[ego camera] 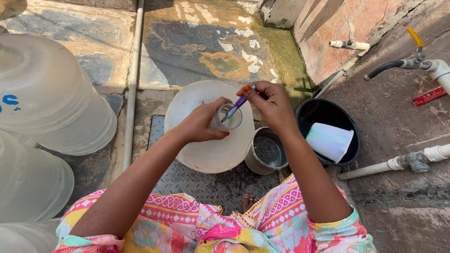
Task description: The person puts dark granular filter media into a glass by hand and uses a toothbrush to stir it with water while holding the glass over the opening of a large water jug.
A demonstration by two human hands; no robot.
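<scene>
Left hand grips clear glass; right hand pokes purple brush, possibly toothbrush, inside.

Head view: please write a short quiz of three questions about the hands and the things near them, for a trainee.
1. True or false: the left hand holds a clear glass.
2. What does the right hand push into the glass? A) toothbrush B) spoon C) cloth
3. Fill in: the white cup lies on its side in the ___ basin.

Key: 1 true; 2 A; 3 black.
</scene>
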